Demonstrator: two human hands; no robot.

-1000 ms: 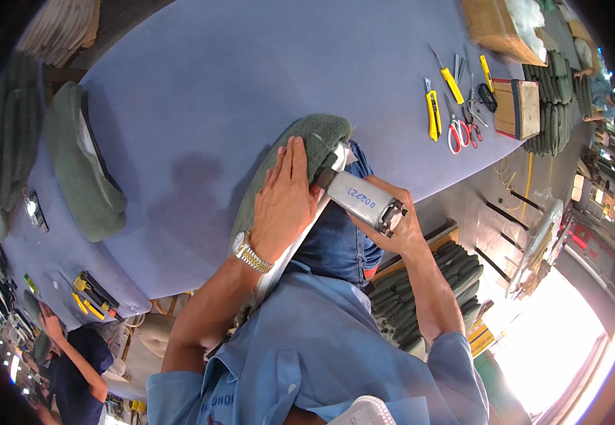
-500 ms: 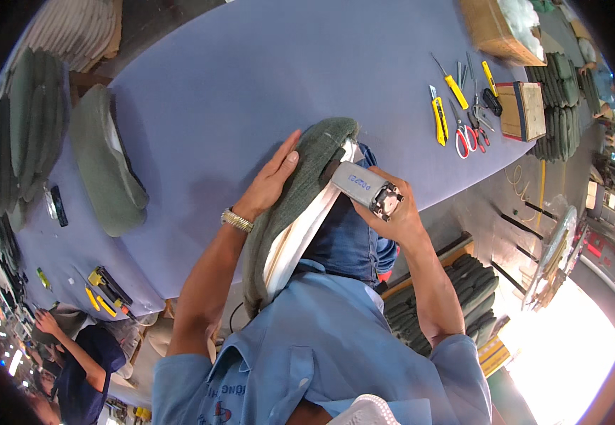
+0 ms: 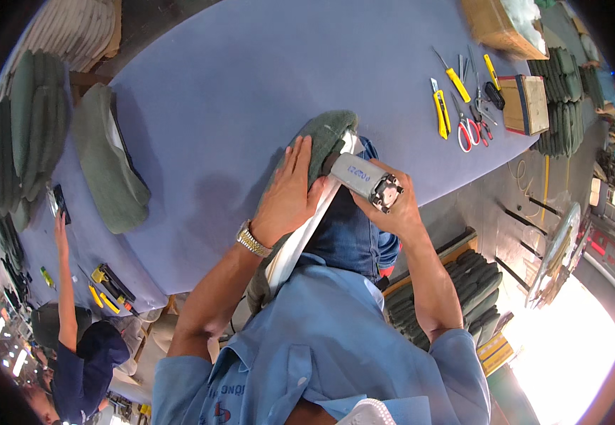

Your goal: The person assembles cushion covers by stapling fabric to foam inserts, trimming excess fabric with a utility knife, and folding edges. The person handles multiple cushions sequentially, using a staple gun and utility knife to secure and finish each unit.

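A curved dark-green padded cushion stands tilted against me, its white underside edge turned toward my right. My left hand lies flat over its green fabric, fingers stretched out and thumb apart. In my right hand is a grey staple gun, fingers wrapped round its grip. The gun's nose meets the white edge near the cushion's upper end. My left hand covers the middle of the cushion, and its lower end is partly hidden behind my left forearm.
Another curved green cushion lies on the blue table, left. Cutter, scissors and screwdriver lie right, beside a small box. A co-worker's hand reaches a black object at far left.
My left hand has slid right across the cushion, nearer the staple gun. The gun has shifted slightly. At far left the co-worker's arm has stretched out over the table.
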